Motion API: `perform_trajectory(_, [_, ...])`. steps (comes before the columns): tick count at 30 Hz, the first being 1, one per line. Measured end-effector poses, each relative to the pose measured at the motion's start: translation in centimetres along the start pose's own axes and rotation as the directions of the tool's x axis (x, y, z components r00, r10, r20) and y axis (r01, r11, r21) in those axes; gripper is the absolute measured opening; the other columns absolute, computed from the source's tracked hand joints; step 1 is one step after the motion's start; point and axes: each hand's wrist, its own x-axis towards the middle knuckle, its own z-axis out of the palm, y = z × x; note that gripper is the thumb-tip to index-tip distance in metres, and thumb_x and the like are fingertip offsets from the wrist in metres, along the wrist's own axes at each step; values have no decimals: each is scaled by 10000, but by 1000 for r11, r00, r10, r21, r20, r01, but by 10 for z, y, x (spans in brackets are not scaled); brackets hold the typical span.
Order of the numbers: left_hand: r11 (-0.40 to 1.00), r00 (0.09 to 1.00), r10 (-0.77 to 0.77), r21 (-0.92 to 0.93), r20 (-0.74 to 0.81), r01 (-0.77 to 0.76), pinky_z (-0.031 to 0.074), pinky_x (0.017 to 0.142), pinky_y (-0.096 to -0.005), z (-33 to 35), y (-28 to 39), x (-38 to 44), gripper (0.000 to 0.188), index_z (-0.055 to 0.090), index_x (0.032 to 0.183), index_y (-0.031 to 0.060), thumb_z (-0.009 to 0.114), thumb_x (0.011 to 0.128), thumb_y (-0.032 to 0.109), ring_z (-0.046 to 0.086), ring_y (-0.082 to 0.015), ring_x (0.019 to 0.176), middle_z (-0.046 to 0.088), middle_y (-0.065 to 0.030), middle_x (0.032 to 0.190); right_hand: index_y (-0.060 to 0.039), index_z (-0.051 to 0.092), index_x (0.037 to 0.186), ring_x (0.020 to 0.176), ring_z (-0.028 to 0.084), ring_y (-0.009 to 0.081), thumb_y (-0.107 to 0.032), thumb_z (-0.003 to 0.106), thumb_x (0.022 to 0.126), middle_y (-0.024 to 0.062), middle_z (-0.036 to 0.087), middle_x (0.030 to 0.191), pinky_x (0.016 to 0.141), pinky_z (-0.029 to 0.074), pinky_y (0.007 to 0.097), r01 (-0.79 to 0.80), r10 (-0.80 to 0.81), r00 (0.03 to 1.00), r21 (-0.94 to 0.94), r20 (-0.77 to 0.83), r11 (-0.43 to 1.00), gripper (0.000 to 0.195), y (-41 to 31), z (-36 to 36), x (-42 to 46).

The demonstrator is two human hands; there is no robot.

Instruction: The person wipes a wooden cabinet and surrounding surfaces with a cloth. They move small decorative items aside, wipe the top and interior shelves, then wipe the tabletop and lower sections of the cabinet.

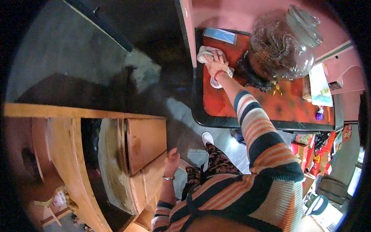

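My right hand [215, 65], with a red bead bracelet at the wrist, presses down on a crumpled white cloth [207, 52]. The cloth lies on the left part of a red tabletop [221, 103] with a black border. Just right of the hand, a large glass jar [282, 49] with a glass lid rests on a dark stand [255, 76] and contains dark, root-like strands. A gold-coloured tap [276, 90] is low on the jar. My left hand [172, 160] hangs by a wooden cabinet door [147, 142], loosely curled around nothing.
A blue flat packet [220, 36] lies at the table's back left. On its right are a box with a white bag [320, 84] and a small purple item [319, 116]. Red boxes and bags [314, 153] crowd the lower right. Wooden furniture [66, 142] stands left.
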Motion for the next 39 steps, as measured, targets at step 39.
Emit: perform_trajectory(39, [950, 761, -202, -312, -616, 0, 443, 1002, -375, -61, -148, 20, 438, 525, 1301, 15, 580, 869, 64, 543, -280, 1208, 556, -163, 1319, -93, 622, 1156, 957, 604, 165, -199, 646, 912, 56, 639, 1025, 755, 476, 343, -304, -605, 456, 753, 653, 583, 267, -174, 41, -300])
